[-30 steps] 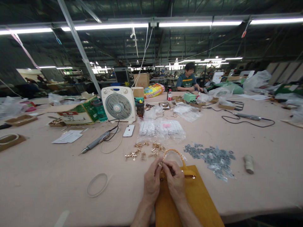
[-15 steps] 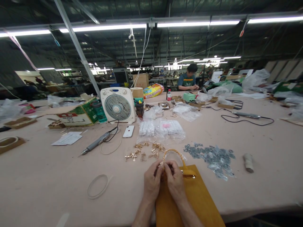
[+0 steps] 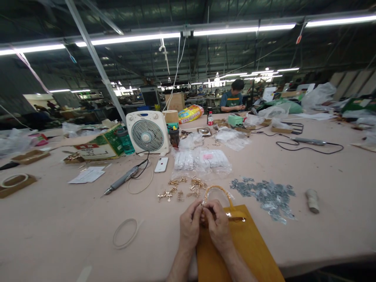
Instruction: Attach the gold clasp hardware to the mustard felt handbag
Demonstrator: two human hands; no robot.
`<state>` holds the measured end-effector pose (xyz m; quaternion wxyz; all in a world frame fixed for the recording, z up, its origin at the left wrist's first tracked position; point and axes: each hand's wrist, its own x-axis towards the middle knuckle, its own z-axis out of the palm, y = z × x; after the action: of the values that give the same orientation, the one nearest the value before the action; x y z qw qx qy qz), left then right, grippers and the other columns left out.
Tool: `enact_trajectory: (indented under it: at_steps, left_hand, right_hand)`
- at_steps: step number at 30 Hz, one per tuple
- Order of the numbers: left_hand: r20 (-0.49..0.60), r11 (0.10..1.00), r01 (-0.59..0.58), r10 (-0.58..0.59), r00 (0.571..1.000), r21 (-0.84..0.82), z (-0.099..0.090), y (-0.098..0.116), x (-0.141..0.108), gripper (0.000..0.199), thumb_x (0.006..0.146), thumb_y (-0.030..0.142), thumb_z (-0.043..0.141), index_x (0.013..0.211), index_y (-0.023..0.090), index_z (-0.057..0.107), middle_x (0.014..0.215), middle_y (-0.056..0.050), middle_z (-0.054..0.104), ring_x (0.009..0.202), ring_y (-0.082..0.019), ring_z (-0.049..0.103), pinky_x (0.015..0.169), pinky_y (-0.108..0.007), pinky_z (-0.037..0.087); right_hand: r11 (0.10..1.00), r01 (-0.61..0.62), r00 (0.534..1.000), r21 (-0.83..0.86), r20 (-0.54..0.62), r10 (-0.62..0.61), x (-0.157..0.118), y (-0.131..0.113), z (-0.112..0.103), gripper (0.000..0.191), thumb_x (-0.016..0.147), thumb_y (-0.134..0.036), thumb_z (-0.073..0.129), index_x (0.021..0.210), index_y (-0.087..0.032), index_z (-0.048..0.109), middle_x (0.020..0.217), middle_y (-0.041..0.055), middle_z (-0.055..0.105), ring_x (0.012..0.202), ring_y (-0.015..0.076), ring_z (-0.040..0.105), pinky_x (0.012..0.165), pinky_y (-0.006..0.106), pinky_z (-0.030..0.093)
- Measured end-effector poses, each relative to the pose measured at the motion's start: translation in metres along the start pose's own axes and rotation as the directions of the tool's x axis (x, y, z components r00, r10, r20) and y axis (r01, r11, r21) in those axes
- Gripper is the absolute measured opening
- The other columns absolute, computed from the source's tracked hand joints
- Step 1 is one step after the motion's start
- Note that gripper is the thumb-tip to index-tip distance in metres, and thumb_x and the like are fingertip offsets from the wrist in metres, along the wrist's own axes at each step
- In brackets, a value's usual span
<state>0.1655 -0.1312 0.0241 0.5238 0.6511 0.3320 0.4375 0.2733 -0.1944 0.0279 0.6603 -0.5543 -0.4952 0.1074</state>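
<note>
A mustard-yellow handbag (image 3: 249, 250) lies flat at the table's front, its braided handle (image 3: 217, 187) arching away from me. At the handle's left end, my left hand (image 3: 190, 225) has thumb and fingers closed in a pinch. Opposite it, my right hand (image 3: 217, 224) is also closed, its thumb and fingertips meeting the left ones at the same spot. A small shiny piece shows between the fingertips, mostly covered. Clear plastic film clings to part of the handle. Gold metal fittings (image 3: 179, 188) lie just beyond my hands, and flat grey metal plates (image 3: 266, 196) are heaped to the right.
A box fan (image 3: 147, 133), a white phone (image 3: 161, 165) and an electric screwdriver (image 3: 123, 180) stand or lie beyond, left. Plastic-wrapped packs (image 3: 202, 160) are ahead. A thread spool (image 3: 312, 200) stands right, a white ring of strip (image 3: 125, 234) lies left. A co-worker (image 3: 233, 98) sits across.
The view has shifted slightly, so the table things appear a little further right. My hands stay pinched together at the handle's end, with only slight finger movement.
</note>
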Motion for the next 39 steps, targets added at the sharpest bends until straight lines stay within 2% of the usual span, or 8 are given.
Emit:
enact_trajectory:
  at_steps: [4,10,15,21,28,31,36,39]
  left_hand:
    - [-0.016,1.000,-0.012,0.012,1.000,0.015,-0.001,-0.002,0.001,0.046,0.098,0.055,0.058,0.121,0.018,0.074,0.093,-0.007,0.080,0.076,-0.019,0.073,0.071,-0.028,0.063]
    - [-0.052,0.994,-0.090,0.093,0.994,0.056,0.002,0.000,0.001,0.040,0.098,0.051,0.060,0.123,0.023,0.075,0.122,-0.008,0.077,0.110,-0.024,0.073,0.098,-0.034,0.061]
    - [-0.059,0.987,-0.142,0.146,0.988,0.076,0.003,0.000,0.001,0.038,0.100,0.049,0.058,0.125,0.024,0.074,0.126,-0.008,0.075,0.115,-0.024,0.071,0.101,-0.036,0.060]
    - [-0.015,0.959,-0.240,0.245,0.969,0.148,0.002,0.004,-0.001,0.031,0.103,0.041,0.056,0.121,0.025,0.074,0.120,-0.007,0.076,0.111,-0.022,0.072,0.099,-0.034,0.060]
    - [0.069,0.926,-0.326,0.318,0.945,0.189,0.007,0.010,-0.004,0.026,0.105,0.034,0.053,0.121,0.026,0.072,0.116,-0.006,0.076,0.108,-0.021,0.071,0.096,-0.032,0.059]
    - [0.076,0.931,-0.320,0.311,0.947,0.177,0.009,0.009,-0.003,0.027,0.105,0.035,0.052,0.121,0.026,0.072,0.116,-0.007,0.076,0.108,-0.021,0.071,0.095,-0.032,0.059]
    - [-0.021,0.966,-0.210,0.216,0.976,0.154,0.008,0.005,-0.002,0.031,0.103,0.042,0.056,0.123,0.026,0.073,0.126,-0.006,0.075,0.119,-0.023,0.069,0.104,-0.036,0.058]
    - [-0.028,0.973,-0.183,0.189,0.982,0.140,0.008,0.005,-0.002,0.034,0.102,0.045,0.056,0.126,0.028,0.072,0.128,-0.006,0.074,0.121,-0.023,0.069,0.105,-0.037,0.058]
  right_hand:
    - [0.995,0.084,0.996,-0.046,0.004,-0.084,0.000,-0.003,0.002,0.017,0.107,-0.028,0.051,0.101,-0.024,0.066,0.097,0.0042,0.062,0.092,0.0207,0.060,0.082,0.031,0.050]
    - [0.997,-0.015,0.999,0.069,-0.050,0.019,0.004,0.000,-0.003,0.016,0.107,-0.033,0.054,0.110,-0.025,0.068,0.108,0.0052,0.064,0.102,0.0214,0.061,0.090,0.032,0.051]
    - [0.996,-0.030,0.999,0.086,-0.009,0.031,0.006,0.004,-0.005,0.016,0.105,-0.034,0.060,0.112,-0.027,0.073,0.111,0.0047,0.066,0.107,0.0221,0.061,0.093,0.033,0.052]
    - [1.000,0.012,0.998,-0.021,-0.056,-0.013,0.005,0.001,-0.004,0.019,0.107,-0.034,0.054,0.108,-0.025,0.070,0.106,0.0054,0.066,0.102,0.0223,0.061,0.091,0.033,0.050]
    - [0.997,-0.080,0.995,-0.009,-0.063,0.080,0.005,0.000,-0.007,0.030,0.109,-0.041,0.046,0.095,-0.022,0.065,0.096,0.0051,0.062,0.092,0.0218,0.059,0.082,0.033,0.049]
    - [0.993,-0.109,0.992,0.042,-0.060,0.112,0.006,0.001,-0.008,0.033,0.108,-0.046,0.049,0.093,-0.022,0.066,0.095,0.0052,0.062,0.092,0.0219,0.059,0.082,0.032,0.049]
    - [0.910,-0.274,0.954,0.310,-0.030,0.297,0.002,0.003,-0.007,0.041,0.105,-0.058,0.051,0.116,-0.022,0.066,0.092,0.0044,0.066,0.082,0.0219,0.062,0.073,0.032,0.052]
    - [0.859,-0.339,0.937,0.384,0.059,0.344,-0.001,0.003,-0.007,0.049,0.104,-0.064,0.047,0.107,-0.020,0.068,0.084,0.0040,0.065,0.074,0.0217,0.061,0.065,0.031,0.051]
